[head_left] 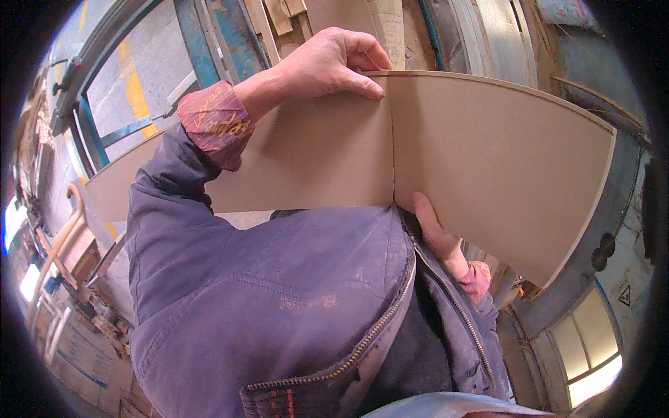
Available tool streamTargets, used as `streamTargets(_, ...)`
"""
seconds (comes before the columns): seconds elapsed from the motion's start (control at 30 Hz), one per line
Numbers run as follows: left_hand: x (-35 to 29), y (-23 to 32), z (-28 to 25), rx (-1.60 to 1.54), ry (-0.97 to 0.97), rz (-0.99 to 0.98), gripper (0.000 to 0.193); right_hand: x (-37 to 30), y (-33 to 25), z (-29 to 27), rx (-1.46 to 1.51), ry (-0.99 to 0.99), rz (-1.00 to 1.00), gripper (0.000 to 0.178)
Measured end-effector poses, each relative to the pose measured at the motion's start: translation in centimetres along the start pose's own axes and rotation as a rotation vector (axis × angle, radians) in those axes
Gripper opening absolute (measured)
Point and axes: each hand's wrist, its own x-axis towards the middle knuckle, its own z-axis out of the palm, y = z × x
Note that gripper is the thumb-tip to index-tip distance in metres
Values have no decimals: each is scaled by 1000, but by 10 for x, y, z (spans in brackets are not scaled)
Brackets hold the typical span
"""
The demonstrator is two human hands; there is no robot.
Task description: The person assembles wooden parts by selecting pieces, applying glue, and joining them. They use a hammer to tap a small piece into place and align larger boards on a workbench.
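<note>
A long, thin tan board [495, 153] stretches across in front of my body, its right end broad and its left part running off behind my left arm. A dark straight line crosses it near the middle; whether this is a joint between two pieces or a mark, I cannot tell. My left hand [338, 64] grips the far edge beside that line, thumb on the upper face and the other fingers curled over the edge. At the near edge, just right of the line, my right hand [437, 228] holds the board with its thumb on top; its other fingers are hidden underneath.
Wooden offcuts [280, 15] lie beyond the board. A blue metal frame [198, 45] stands at the far left, above a floor with a yellow stripe [132, 80]. Bent pipes [70, 223] are at left. A grey cabinet [624, 279] with a warning sign is at right.
</note>
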Motion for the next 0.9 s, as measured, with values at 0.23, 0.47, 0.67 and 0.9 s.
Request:
streamTargets(0.23,-3,0,2,-34,2,-36,43,0,-2,-3,-18,-66,24,28)
streamTargets(0.47,3,2,-8,-26,-2,-76,39,16,-3,-9,-33,-129,-61,25)
streamTargets(0.67,18,7,-23,-217,0,-114,35,46,-12,-12,-35,-78,-95,24)
streamTargets(0.9,40,22,-22,-108,59,-127,36,66,-12,-34,12,-79,-128,27)
